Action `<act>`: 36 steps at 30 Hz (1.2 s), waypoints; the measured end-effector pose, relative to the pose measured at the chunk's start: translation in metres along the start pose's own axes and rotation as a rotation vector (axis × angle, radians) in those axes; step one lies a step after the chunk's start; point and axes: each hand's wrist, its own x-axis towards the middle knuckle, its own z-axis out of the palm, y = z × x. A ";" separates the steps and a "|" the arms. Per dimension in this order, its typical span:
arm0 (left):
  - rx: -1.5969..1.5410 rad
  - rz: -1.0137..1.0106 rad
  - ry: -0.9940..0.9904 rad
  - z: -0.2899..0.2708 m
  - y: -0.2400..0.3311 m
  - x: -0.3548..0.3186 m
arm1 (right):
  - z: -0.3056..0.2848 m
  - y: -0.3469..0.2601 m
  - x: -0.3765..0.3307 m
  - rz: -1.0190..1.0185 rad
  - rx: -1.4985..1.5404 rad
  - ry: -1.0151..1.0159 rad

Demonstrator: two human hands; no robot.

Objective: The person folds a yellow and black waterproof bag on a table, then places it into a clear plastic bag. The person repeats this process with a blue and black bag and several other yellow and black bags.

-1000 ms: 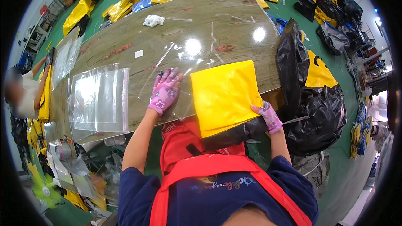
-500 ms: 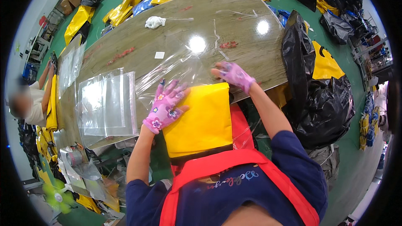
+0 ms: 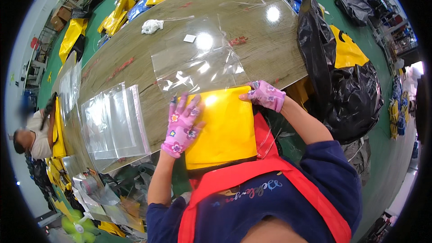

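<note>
A folded yellow sheet-like piece [image 3: 222,128] with a black lower edge lies in front of me, between the table edge and my body. My left hand [image 3: 181,128], in a pink flowered glove, rests flat on its left side with the fingers stretched out. At the upper right corner my right hand [image 3: 266,96], gloved alike, pinches the yellow piece, thumb on top; its other fingers are partly hidden. A clear plastic bag [image 3: 193,65] is spread on the table just beyond the piece, its near edge by both hands.
Flat clear bags [image 3: 114,123] are stacked on the wooden-look table [image 3: 265,40] at left. A white crumpled wad [image 3: 152,26] and a white square [image 3: 189,38] lie farther back. Black plastic sacks [image 3: 348,101] stand at right. Another person [image 3: 39,132] is at the far left.
My right hand has come from over the table onto the yellow piece's upper right corner. The clear bag has settled flatter on the table. The view has shifted slightly.
</note>
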 end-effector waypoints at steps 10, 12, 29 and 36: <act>-0.088 -0.080 0.121 0.023 0.014 -0.009 | 0.008 0.030 -0.002 -0.552 -0.610 0.535; -0.091 -0.081 0.107 0.021 0.012 -0.006 | -0.002 0.012 0.001 -0.464 -0.385 0.426; -0.097 -0.066 0.162 0.029 0.018 -0.008 | 0.029 0.040 -0.020 -0.428 -0.077 0.577; -0.315 -0.223 0.458 0.041 0.007 -0.009 | 0.022 0.085 -0.044 -0.557 -1.202 0.679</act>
